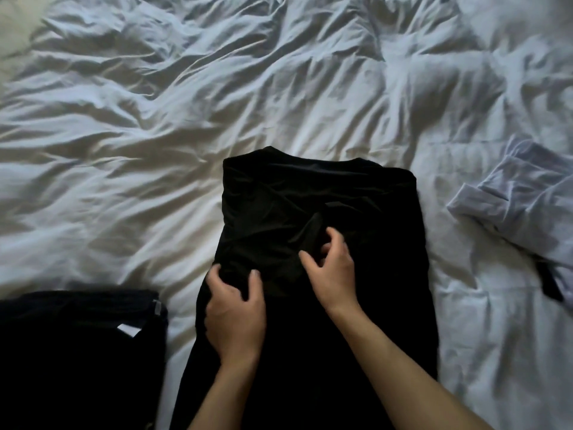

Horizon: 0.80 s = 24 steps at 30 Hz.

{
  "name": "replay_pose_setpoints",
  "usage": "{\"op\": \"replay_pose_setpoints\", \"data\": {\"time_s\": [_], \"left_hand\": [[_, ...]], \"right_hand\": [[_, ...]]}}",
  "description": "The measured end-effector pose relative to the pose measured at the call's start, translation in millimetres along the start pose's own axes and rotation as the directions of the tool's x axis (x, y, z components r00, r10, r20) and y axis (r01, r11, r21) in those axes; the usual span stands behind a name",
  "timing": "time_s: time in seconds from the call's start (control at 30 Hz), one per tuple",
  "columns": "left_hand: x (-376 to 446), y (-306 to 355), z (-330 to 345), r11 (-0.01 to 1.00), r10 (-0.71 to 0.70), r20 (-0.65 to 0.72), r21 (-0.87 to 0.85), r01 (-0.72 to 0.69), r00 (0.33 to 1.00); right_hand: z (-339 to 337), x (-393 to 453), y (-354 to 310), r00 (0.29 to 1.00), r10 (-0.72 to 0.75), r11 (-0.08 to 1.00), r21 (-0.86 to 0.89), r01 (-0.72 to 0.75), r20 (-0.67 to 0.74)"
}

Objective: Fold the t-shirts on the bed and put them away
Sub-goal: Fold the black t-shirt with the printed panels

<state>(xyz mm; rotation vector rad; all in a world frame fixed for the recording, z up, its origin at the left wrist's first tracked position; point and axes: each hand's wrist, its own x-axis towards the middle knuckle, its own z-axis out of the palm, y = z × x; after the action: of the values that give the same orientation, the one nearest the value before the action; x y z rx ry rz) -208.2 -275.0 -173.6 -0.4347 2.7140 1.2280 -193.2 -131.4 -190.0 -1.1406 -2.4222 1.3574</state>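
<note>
A black t-shirt (297, 197) lies lengthwise on the bed in front of me, its sides folded in and its collar at the far end. My left hand (234, 318) grips a bunch of its fabric at the left edge, fingers curled. Just right of that, my right hand (331, 268) pinches a raised fold near the shirt's middle. A folded dark t-shirt (77, 352) with a small white label rests at the lower left. A crumpled white t-shirt (524, 203) lies at the right.
The rumpled white duvet (217, 88) covers the whole bed beyond the shirts. A short black strap or piece of cloth (550, 283) sticks out beside the white t-shirt at the right.
</note>
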Motion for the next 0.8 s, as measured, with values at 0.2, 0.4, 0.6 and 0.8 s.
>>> {"op": "replay_pose_setpoints", "data": {"time_s": [0.2,0.4,0.6,0.8], "left_hand": [[115.4,31.2,33.0,0.881,0.410,0.093,0.218,-0.421,0.907],[162.1,23.7,74.4,0.570,0.526,0.395,0.493,-0.657,0.753],[169.5,35.7,66.1,0.685,0.610,0.190,0.361,-0.633,0.769],[229.0,101.6,82.1,0.892,0.351,0.231,0.211,-0.399,0.907]], "right_hand": [[-61.7,80.8,37.5,0.906,-0.404,0.729,-0.644,0.232,-0.131],[-58.7,119.1,88.0,0.933,-0.359,0.540,-0.815,0.208,0.000],[-63.4,119.5,71.1,0.872,-0.382,0.725,-0.685,0.077,-0.306],[-135.6,225.4,29.4,0.987,0.119,0.950,-0.276,-0.146,-0.113]]}}
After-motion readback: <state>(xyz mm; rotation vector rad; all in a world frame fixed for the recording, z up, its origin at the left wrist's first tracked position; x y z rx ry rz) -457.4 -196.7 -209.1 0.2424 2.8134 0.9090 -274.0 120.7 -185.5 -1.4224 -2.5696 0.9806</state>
